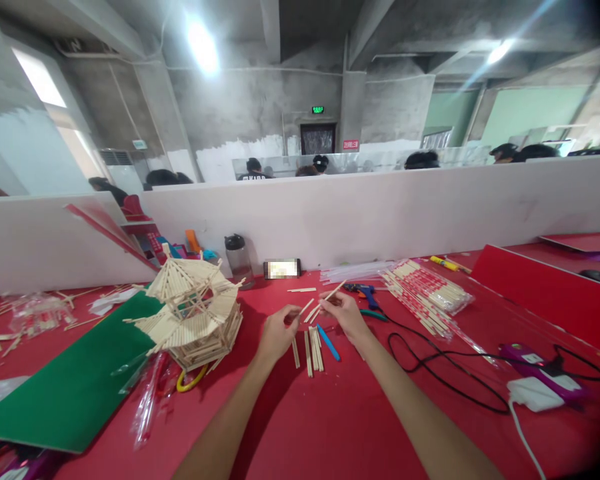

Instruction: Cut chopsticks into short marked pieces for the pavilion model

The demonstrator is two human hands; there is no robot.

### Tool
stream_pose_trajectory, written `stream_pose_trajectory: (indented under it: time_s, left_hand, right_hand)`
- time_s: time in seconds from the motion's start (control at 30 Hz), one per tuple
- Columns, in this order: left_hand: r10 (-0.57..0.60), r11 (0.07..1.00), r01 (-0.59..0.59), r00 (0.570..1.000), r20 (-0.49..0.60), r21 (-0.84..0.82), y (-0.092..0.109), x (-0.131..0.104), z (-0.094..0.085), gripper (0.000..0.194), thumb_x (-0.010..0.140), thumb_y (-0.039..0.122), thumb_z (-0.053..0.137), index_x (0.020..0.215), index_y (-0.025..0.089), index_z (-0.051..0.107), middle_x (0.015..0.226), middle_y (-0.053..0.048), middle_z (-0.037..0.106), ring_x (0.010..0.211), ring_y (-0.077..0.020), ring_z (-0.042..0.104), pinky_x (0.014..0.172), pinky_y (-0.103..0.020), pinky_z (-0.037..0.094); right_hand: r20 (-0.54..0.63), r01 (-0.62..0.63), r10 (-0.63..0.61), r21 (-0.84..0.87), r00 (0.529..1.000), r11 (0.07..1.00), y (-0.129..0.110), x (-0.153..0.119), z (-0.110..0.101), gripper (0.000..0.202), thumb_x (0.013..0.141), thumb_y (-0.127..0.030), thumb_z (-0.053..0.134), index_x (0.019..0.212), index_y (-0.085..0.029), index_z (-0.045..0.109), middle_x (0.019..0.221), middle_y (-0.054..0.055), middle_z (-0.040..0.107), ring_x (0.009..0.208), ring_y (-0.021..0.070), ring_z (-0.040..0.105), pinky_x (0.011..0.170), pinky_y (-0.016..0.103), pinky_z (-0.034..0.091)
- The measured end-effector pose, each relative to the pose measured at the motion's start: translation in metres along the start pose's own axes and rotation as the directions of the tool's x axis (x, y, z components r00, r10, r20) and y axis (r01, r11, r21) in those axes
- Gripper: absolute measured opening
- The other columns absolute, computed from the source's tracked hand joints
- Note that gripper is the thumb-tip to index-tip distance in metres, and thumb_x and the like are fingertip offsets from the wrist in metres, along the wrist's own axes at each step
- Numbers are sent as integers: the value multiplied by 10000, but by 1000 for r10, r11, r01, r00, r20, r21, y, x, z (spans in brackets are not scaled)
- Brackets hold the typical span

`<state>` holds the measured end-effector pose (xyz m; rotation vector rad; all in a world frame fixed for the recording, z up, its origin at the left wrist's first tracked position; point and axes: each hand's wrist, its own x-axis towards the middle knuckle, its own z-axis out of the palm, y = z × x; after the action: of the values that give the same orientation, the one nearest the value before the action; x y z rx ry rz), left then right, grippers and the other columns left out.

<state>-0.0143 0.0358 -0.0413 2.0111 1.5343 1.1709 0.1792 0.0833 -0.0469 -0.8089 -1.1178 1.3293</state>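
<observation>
Over the middle of the red table, my left hand (279, 331) pinches a short wooden stick (307, 307). Close by on the right, my right hand (347, 315) has its fingers closed on a longer wooden stick (335, 290), held at a slant. The two sticks are near each other but look apart. Below my hands lie several loose wooden sticks (315, 352), roughly side by side, with a slim blue tool (329, 343) beside them. To the left stands a pagoda-like model (195, 313) built from wooden sticks, with tiered roofs.
A green board (80, 373) lies left, under the model's edge. At the back are a dark-lidded bottle (239, 261) and a phone (282, 268). Right of my hands are a blue glue gun (366, 295), packaged sticks (430, 290), a black cable (447, 373) and a white plug (535, 393).
</observation>
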Motion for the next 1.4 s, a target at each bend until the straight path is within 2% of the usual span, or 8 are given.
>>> stream_pose_trajectory:
  time_s: [0.1,0.2,0.5,0.7,0.8,0.93,1.17,1.4]
  left_hand:
    - [-92,981,94,996,-21,172,-12,3,-4,181,852,208,561,998,229,666,942,-24,747,882,-166,685,783,-243,484]
    - [-150,926,130,988,31,356,-19,5,-2,181,862,217,555,1005,244,662,977,-27,745,934,-193,681,754,-248,461]
    - [-190,812,80,973,133,578,-6,15,17,225,930,286,473,1025,224,667,962,-125,723,905,-251,666,794,-311,430]
    - [-8,834,-112,977,215,540,-6,15,26,225,895,200,503,1031,232,679,1067,-101,699,1005,-235,623,895,-311,405]
    - [25,846,-172,958,284,505,-7,15,31,242,889,178,502,1006,241,705,1067,-88,704,1021,-223,613,916,-303,399]
    - [62,836,-211,953,295,506,-8,15,30,250,879,166,500,992,228,714,1021,-90,717,977,-235,625,872,-306,417]
    - [17,848,-169,956,293,502,-14,18,26,273,892,131,451,928,218,708,990,-94,713,932,-210,645,844,-278,423]
    - [-12,868,-99,976,219,486,-27,19,28,197,884,143,479,947,208,654,944,-89,699,919,-209,635,798,-268,411]
  right_hand:
    - [-58,-1,2,18,998,1000,0,4,-4,440,562,-430,843,878,-164,691,696,2,651,623,145,619,632,300,560]
    - [-69,-4,4,0,998,1000,-1,4,-7,439,561,-427,836,874,-158,684,683,-3,628,592,124,582,544,250,523]
    - [-85,19,-24,-60,996,998,-7,4,-12,415,595,-434,808,873,-159,669,667,-3,606,578,119,546,511,227,466]
    - [-88,40,-43,-33,995,999,-5,8,-19,413,615,-437,803,889,-159,666,672,-11,606,560,103,529,528,226,450]
    - [-86,39,-41,-27,995,999,-7,7,-18,421,600,-443,807,877,-160,668,662,-13,606,551,104,525,516,226,440]
    - [-80,33,-35,-27,996,999,-9,5,-16,419,591,-444,808,867,-162,667,670,-8,616,554,105,527,509,221,437]
    - [-88,28,-34,-66,996,997,-10,5,-16,378,628,-420,788,879,-164,669,675,-9,607,555,105,521,508,220,434]
    - [-81,20,-26,-69,996,997,-7,6,-17,367,627,-405,789,873,-163,665,671,-16,595,566,103,518,509,214,426]
